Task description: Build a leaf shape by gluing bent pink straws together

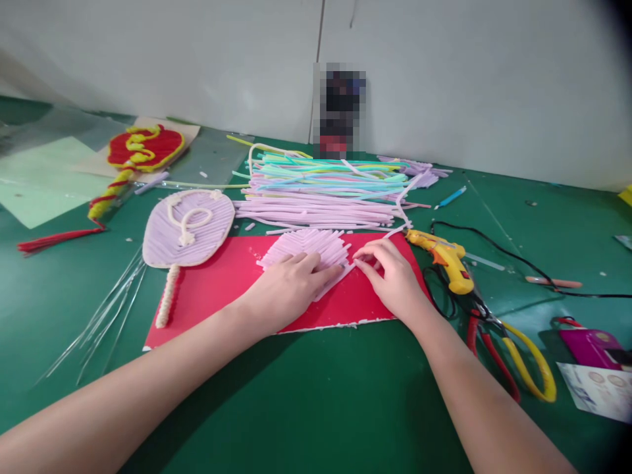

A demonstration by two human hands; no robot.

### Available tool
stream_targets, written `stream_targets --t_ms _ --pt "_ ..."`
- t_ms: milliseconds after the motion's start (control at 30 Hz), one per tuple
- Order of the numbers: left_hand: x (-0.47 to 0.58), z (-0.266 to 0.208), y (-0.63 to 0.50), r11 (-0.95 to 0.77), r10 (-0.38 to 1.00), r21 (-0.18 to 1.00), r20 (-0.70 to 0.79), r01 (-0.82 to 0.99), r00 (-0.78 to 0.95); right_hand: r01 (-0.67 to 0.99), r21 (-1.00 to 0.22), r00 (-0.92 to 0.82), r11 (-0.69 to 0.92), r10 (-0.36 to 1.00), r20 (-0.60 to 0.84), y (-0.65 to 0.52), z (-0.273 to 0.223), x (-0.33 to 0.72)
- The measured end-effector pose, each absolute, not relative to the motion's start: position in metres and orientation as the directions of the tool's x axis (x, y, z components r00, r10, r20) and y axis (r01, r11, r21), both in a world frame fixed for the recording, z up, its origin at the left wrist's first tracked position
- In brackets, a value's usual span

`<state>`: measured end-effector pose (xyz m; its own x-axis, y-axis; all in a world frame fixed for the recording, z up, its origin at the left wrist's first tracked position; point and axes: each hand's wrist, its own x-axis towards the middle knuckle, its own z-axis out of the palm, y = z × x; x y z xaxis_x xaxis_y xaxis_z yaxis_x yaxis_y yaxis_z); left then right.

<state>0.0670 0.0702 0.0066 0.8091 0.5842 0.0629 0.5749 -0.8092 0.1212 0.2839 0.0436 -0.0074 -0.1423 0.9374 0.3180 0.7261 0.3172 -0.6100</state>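
Note:
A fan-shaped panel of lilac pipe cleaners (pixel 306 245), laid side by side in a slanting pattern, lies on a red board (pixel 217 283). My left hand (pixel 284 289) rests flat on its lower part, thumb stretched to the right, covering some of the strips. At the panel's lower right edge, a lilac pipe cleaner (pixel 332 284) runs at a slant. Its upper end meets the pinched fingertips of my right hand (pixel 390 273). Left of the panel lies a finished-looking lilac hand fan (pixel 197 234) with cream trim and a twisted cream handle (pixel 168 296).
Behind the board lies a pile of pastel pipe cleaners (pixel 320 207). To the right are a yellow glue gun (pixel 447 260) with a black cord, pliers (pixel 486 342) and scissors (pixel 530 362). A red-and-yellow fan (pixel 145 148) and thin wires (pixel 111 299) lie left on the green table (pixel 316 408).

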Motion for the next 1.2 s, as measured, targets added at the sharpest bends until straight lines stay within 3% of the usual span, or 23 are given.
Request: stream_targets --t_ms 1067,1200 --pt "0.0661 0.0029 0.0712 -0.816 0.578 0.098 0.118 0.569 0.808 0.748 -0.577 -0.144 0.328 0.929 0.342 0.0436 -0.008 0.2849" --pt "0.0659 0.002 0.0713 -0.818 0.575 0.108 0.125 0.565 0.809 0.729 -0.596 -0.19 0.336 0.936 0.295 0.045 -0.0068 0.2918"
